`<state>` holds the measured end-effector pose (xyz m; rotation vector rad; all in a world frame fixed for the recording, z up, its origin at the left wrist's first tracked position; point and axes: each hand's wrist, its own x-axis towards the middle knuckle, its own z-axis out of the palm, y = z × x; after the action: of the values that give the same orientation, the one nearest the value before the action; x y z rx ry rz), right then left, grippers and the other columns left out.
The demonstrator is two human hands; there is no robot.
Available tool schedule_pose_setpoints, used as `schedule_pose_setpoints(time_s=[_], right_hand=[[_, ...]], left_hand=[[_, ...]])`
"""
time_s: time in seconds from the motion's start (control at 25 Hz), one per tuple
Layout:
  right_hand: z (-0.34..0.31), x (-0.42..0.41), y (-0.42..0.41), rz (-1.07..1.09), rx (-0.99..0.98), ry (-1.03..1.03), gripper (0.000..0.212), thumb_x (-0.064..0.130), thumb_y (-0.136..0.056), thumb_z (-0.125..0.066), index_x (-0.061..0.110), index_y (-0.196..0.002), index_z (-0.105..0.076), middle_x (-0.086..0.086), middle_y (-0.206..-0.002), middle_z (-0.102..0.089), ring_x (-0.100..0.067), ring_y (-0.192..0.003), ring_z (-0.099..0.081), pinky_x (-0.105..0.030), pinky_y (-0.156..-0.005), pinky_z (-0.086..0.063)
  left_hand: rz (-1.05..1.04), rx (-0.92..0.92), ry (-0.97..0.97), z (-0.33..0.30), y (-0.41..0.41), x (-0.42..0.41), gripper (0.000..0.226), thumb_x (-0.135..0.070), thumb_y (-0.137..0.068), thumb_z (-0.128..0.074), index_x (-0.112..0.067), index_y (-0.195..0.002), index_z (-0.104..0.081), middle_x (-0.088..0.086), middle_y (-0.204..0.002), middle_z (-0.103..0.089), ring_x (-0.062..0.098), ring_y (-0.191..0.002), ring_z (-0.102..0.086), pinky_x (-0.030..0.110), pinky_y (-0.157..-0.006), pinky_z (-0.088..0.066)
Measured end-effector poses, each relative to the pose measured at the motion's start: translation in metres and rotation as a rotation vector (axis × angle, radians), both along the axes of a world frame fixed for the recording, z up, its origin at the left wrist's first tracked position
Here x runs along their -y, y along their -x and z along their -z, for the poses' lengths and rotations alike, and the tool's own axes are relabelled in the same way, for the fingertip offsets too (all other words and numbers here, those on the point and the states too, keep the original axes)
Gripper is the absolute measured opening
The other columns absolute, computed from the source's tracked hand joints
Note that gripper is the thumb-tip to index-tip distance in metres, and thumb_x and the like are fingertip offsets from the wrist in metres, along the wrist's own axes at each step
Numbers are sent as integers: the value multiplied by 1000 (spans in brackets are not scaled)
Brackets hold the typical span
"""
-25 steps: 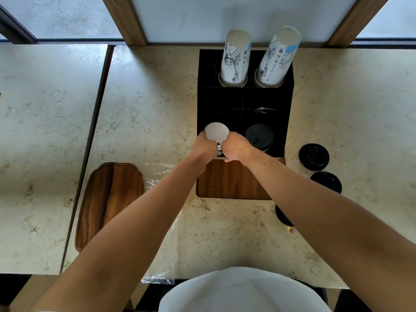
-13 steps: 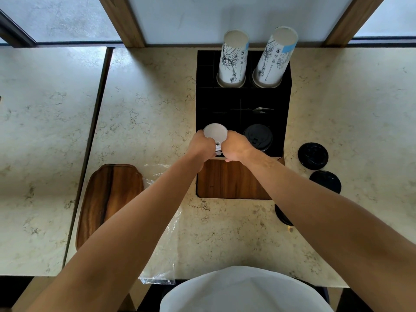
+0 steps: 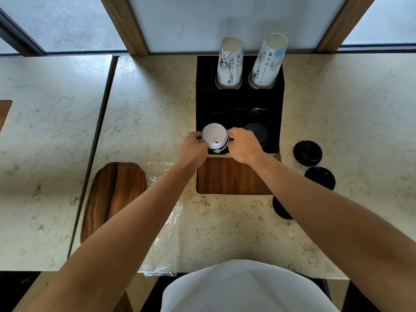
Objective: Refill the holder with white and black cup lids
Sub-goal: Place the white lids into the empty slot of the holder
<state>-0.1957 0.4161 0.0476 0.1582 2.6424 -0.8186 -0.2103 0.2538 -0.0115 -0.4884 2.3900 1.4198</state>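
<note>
White round plastic lid stack (image 3: 215, 136) now stands clear, gripped by left hand (image 3: 193, 149) and right hand (image 3: 242, 144); three loose black lids (image 3: 307, 153) at three o'clock.

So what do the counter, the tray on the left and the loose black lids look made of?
Counter: polished stone or a stone-look surface, cream with grey veining. Tray: wood, smooth finish, visible grain. Black lids: likely glossy moulded plastic, with highlights on them.

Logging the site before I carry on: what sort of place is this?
Probably a café self-serve counter: a black holder with two paper cup stacks, white lids and black lids on a marble-look countertop by a window.
</note>
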Motion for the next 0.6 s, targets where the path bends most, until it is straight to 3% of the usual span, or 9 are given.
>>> schedule_pose_setpoints(time_s=[0.16,0.24,0.4,0.52,0.6], right_hand=[[-14,-2,-28,76,-33,174,59,32,-100,-64,14,-152,-44,-8,-154,-51,-26,-138,-53,-41,-115,-43],[-16,-4,-44,73,-20,177,67,38,-98,-66,15,-155,-40,-7,-158,-47,-26,-142,-49,-42,-117,-41],[-15,-8,-69,107,21,162,71,43,-98,-63,16,-158,-34,-7,-163,-39,-27,-148,-41,-46,-119,-38],[-12,-9,-85,121,12,143,71,45,-99,-61,16,-158,-35,-7,-162,-41,-27,-148,-41,-47,-118,-39],[-9,-11,-94,131,9,149,69,45,-99,-61,16,-157,-36,-7,-160,-44,-27,-146,-44,-46,-117,-40]], left_hand=[[55,-67,63,-8,-19,10,56,-21,-90,-59,-21,-144,-46,6,-140,-59,17,-110,-60,28,-81,-44],[124,-87,101,-9,-30,13,60,-34,-90,-59,-21,-146,-44,7,-143,-57,22,-119,-57,32,-84,-43],[214,-75,111,-11,-50,13,66,-41,-86,-58,-20,-146,-42,7,-141,-57,15,-107,-56,31,-82,-44],[252,-62,129,-14,-63,12,62,-40,-87,-58,-21,-144,-44,3,-132,-60,-1,-87,-53,30,-73,-45],[280,-62,121,-16,-71,10,59,-38,-86,-58,-20,-141,-47,0,-124,-61,5,-88,-54,32,-74,-46]])
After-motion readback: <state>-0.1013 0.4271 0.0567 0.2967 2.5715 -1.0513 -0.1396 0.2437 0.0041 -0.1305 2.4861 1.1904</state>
